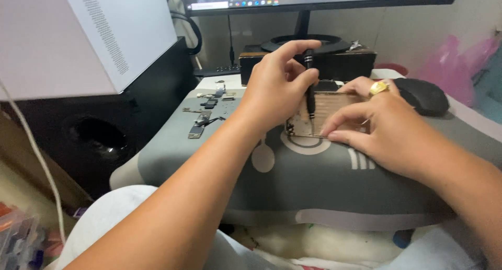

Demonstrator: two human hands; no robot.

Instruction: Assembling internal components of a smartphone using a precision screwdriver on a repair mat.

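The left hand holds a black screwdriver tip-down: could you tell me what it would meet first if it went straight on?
Probably the opened device on the grey mat; the left hand's screwdriver tip is already at it, depth unclear.

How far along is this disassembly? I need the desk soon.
Done: several small removed parts lie on the grey mat. In hand: the left hand holds a slim black screwdriver upright on the opened flat device, which the right hand steadies. Left: the rest of the device is unopened.
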